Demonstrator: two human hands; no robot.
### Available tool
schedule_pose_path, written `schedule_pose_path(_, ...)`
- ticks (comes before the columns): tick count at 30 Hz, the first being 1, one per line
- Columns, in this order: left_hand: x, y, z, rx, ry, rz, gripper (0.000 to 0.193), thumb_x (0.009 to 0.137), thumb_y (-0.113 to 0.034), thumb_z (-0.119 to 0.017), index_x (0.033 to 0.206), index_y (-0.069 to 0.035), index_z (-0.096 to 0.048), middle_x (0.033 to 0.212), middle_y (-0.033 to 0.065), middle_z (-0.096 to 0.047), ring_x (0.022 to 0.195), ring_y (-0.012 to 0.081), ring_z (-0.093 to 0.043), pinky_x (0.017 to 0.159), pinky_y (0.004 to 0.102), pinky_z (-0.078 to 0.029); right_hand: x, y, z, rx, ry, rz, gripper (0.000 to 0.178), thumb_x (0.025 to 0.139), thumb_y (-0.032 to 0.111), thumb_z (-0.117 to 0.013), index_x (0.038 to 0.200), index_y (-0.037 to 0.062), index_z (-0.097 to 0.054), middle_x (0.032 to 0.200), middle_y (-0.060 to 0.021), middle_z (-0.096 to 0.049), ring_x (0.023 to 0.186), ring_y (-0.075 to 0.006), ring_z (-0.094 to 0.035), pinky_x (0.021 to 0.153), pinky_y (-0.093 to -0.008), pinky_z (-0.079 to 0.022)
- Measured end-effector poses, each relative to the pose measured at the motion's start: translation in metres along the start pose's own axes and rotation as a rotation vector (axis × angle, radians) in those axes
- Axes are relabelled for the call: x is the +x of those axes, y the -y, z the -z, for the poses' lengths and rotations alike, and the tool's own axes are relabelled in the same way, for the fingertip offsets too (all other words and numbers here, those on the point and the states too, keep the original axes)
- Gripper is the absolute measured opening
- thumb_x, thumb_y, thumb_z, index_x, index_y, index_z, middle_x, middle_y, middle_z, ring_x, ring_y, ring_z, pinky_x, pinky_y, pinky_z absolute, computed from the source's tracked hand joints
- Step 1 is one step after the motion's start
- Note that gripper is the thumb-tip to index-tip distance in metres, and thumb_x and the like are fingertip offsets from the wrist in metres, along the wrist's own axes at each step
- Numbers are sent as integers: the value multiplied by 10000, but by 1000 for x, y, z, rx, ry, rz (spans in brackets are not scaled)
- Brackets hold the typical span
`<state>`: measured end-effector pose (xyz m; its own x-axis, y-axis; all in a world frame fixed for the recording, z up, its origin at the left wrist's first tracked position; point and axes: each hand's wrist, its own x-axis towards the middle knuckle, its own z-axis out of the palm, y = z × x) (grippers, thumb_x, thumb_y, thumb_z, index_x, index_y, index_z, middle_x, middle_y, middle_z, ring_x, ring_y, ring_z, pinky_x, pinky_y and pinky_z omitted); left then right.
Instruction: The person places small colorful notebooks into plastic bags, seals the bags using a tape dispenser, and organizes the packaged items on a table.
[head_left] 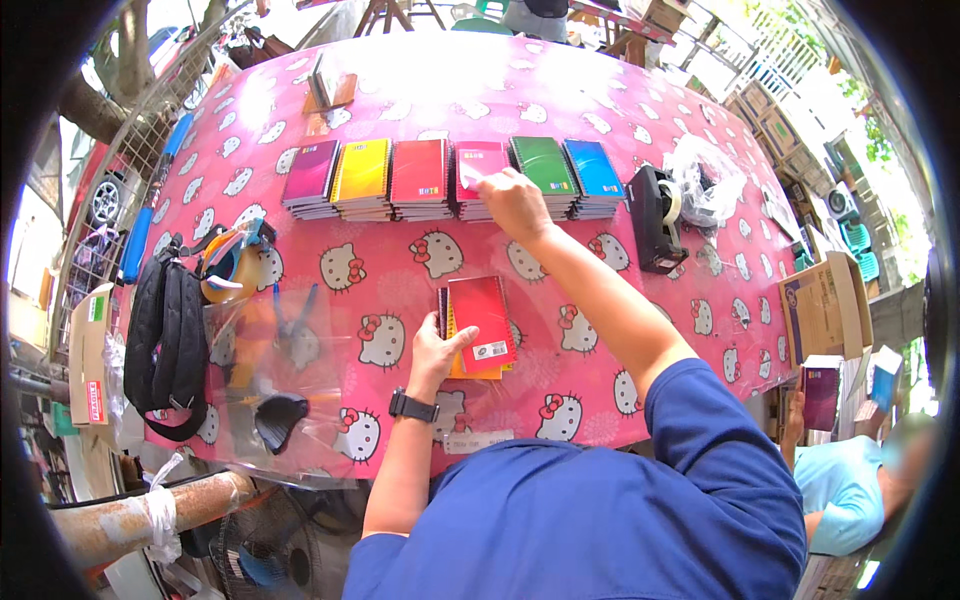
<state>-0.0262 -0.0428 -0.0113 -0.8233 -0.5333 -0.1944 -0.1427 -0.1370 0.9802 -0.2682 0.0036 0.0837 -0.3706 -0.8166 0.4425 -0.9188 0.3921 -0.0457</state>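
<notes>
My left hand (437, 352) grips a small pile of spiral notebooks low over the table, thumb across the top one. That top one is a red notebook (482, 312) with a white label near its lower corner; yellow and dark edges show beneath. Reaching forward, my right hand (517, 207) pinches the pink notebook (483, 158) on top of its stack, where a pale patch shows by the fingertips. In the same row stand stacks of purple notebooks (309, 170), yellow notebooks (361, 170), red notebooks (420, 170), green notebooks (543, 165) and blue notebooks (595, 168).
Right of the stacks are a black tape dispenser (652, 225) and a crumpled clear plastic bag (708, 178). A black backpack (166, 340) and clear plastic sheeting (270, 375) lie at left. Beyond the right edge are a cardboard box (825, 312) and a person in light blue (842, 492).
</notes>
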Motion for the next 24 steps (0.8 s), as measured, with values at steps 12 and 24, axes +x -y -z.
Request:
schedule_pose_path(12,3,2,1,-12,9,-73,533,815,-371,-668,1125,31,-506,1023,102,-619,920,160,-587,810,290,-461,-144,76,43,584,567,-452,328,703,348,-739,734,43,-625,702,-133,-644,690,-292,-640,655,-392,-497)
schedule_pose_path(24,-4,-4,-4,-93,-86,-99,354,793,-171,-694,1042,23,-536,1003,114,-642,900,159,-611,803,289,-472,14,-90,17,-82,316,-823,506,768,455,-663,1029,22,-630,1096,-182,-610,1069,-341,-538,890,-394,-447)
